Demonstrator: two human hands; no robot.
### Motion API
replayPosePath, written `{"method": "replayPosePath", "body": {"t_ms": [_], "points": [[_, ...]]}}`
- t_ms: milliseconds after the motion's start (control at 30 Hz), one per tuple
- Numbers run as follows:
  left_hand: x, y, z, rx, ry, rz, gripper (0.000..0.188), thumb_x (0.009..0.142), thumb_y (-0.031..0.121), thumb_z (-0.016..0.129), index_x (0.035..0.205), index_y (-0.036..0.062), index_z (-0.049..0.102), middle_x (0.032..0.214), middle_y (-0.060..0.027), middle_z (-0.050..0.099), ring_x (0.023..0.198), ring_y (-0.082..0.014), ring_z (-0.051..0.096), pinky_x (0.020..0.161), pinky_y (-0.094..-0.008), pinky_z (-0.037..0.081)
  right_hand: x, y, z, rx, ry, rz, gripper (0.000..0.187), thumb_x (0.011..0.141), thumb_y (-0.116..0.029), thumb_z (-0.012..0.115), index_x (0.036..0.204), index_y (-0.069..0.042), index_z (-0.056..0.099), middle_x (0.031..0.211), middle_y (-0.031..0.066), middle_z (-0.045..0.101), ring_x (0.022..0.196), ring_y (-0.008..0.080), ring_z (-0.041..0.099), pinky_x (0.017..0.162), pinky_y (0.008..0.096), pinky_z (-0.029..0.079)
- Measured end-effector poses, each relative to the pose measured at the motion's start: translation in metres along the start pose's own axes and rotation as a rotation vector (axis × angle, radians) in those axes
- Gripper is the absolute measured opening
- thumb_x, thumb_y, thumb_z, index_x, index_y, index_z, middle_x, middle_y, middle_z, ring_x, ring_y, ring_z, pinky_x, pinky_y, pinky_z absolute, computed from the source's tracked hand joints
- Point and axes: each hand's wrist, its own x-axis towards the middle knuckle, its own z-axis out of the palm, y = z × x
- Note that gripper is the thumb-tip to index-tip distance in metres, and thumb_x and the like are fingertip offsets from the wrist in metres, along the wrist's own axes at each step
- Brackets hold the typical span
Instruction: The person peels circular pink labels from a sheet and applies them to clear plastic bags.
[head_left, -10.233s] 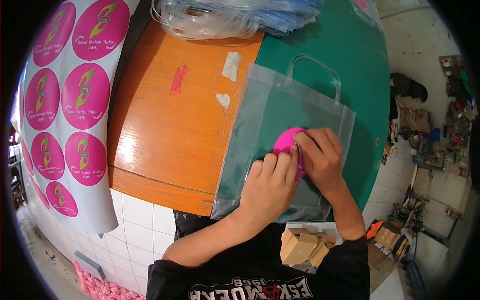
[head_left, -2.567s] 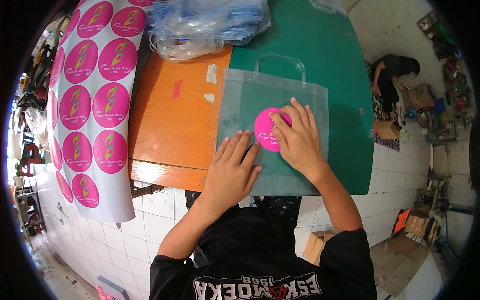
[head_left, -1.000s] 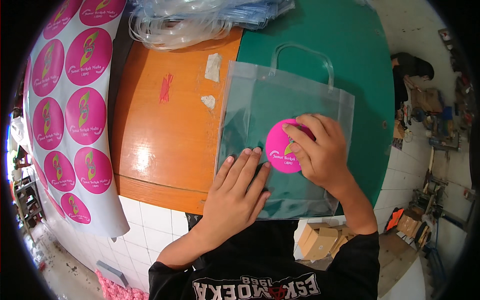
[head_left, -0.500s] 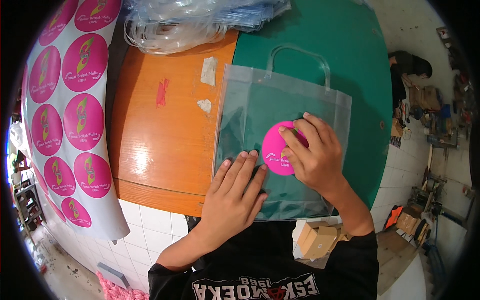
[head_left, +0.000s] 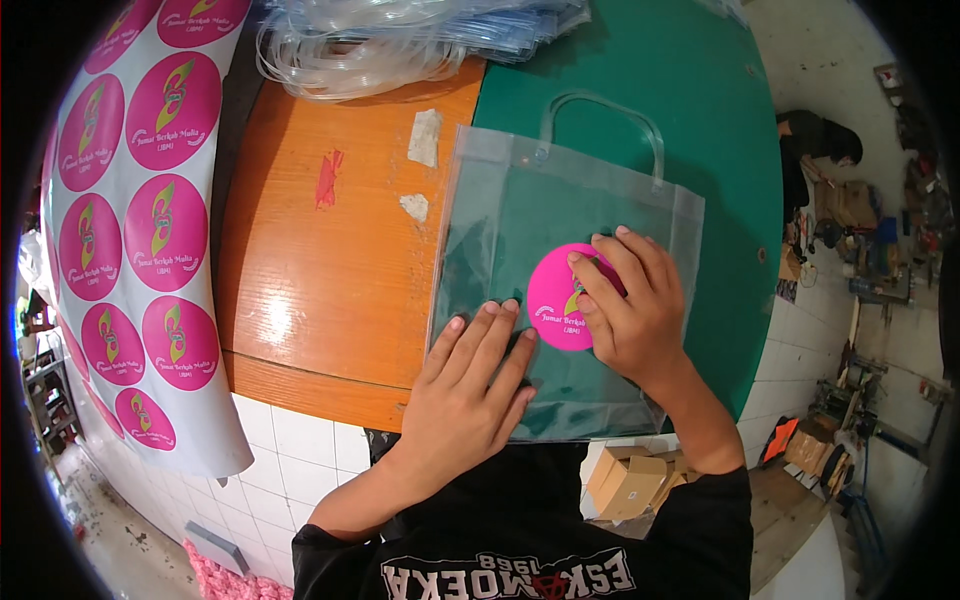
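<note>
OK, left hand (head_left: 470, 375) spread flat, palm down on near-left part of clear bag (head_left: 580, 200). Right hand (head_left: 635, 305) loosely bent, fingertips touching pink round sticker (head_left: 556, 305), not gripping. Sticker's mid-bag; bag flat on green tabletop (head_left: 735, 200). Far end: bag stack (head_left: 500, 30).

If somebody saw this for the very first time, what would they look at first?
Probably the bright pink, round sticker on the clear plastic bag with a loop handle, with the person's right hand over its right side and the left hand lying to its left. Next, perhaps, the long white sheet with rows of round pink stickers, hanging down at the far left of the picture.
</note>
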Motion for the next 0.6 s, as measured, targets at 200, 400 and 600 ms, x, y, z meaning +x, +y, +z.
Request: {"method": "replayPosePath", "body": {"t_ms": [200,400,600], "points": [[0.0007,0.0007,0.0002,-0.002,-0.005,0.003,0.052,0.095,0.028,0.071,0.141,0.0053,0.063,0.156,-0.021,0.051,0.145,-0.0386,0.049,0.12,-0.0529,0.035,0.004,-0.0046,-0.0004,-0.105,0.005,-0.047,0.032,0.088,-0.027,0.07,0.113,-0.008,0.077,0.122,0.0098,0.069,0.128,0.0336,0.059,0.106,0.0539,0.048],[0.001,0.0011,-0.0011,-0.007,-0.003,0.002,0.051,0.095,0.027,0.071,0.14,0.0047,0.063,0.155,-0.021,0.051,0.144,-0.0389,0.049,0.12,-0.0533,0.035,0.0062,-0.0057,-0.0009,-0.048,-0.005,-0.042,0.03,0.089,-0.021,0.07,0.114,-0.004,0.075,0.118,0.0096,0.069,0.129,0.0345,0.06,0.109,0.054,0.047],[-0.0004,0.0013,0.0009,-0.001,0.028,0.013,0.05,0.095,0.026,0.071,0.14,0.0045,0.063,0.155,-0.021,0.051,0.144,-0.0395,0.049,0.119,-0.0534,0.036,0.0055,-0.0032,-0.001,-0.005,0.005,-0.026,0.027,0.09,-0.019,0.07,0.114,-0.006,0.075,0.116,0.009,0.069,0.128,0.0354,0.06,0.109,0.0545,0.047]]}}
